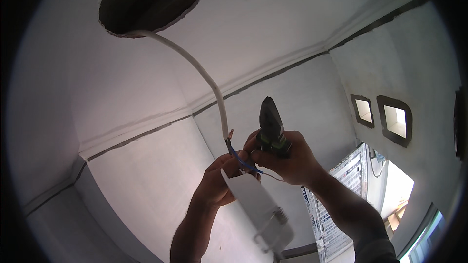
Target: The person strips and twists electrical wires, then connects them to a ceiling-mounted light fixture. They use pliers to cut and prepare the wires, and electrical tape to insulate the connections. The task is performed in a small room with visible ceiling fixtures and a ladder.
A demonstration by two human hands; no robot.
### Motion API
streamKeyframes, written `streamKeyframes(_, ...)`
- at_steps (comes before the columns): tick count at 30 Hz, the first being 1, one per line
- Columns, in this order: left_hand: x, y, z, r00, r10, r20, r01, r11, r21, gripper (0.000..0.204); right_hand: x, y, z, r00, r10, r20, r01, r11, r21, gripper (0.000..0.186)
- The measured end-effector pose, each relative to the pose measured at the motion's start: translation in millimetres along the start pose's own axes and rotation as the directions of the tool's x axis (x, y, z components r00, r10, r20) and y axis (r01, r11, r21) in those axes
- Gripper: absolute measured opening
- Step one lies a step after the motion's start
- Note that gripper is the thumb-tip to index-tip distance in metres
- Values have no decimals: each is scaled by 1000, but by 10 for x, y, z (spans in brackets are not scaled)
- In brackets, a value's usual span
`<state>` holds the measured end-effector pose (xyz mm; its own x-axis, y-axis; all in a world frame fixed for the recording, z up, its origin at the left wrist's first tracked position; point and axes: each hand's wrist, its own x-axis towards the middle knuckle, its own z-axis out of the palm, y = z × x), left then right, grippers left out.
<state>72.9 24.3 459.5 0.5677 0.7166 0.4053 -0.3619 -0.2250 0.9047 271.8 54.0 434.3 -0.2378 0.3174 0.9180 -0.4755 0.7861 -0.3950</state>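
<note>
1. Right hand is closed round the pliers, nose pointing up, just right of the cable end.
2. Left hand grips the white round lamp below that end, fingers pinching the blue wire.
3. I'd keep the bare copper tip steady and the pliers square to it, so the strands don't splay.
4. The cable hangs from the ceiling hole with little slack, and the lamp crowds the wires. Windows sit well right of the cable.
</note>
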Motion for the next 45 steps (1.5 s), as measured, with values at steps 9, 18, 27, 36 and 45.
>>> streamKeyframes(9,29,26,208,992,125,29,-128,982,140,34,-80,-113,-54,978,170,-118,-189,965,-179,15)
streamKeyframes(18,-205,903,472,624,728,284,-459,47,887,24,-332,-155,-111,942,225,-249,-261,958,-122,14)
streamKeyframes(27,284,1021,950,903,153,403,-404,-20,914,62,-473,-37,-54,889,8,-458,-43,997,-66,11)
streamKeyframes(36,418,952,961,926,26,375,-366,-170,915,29,-542,-68,-114,865,-188,-465,88,970,-228,9)
streamKeyframes(45,440,910,912,977,-7,214,-213,23,977,25,-567,-180,-271,865,-470,-177,285,750,-597,24)
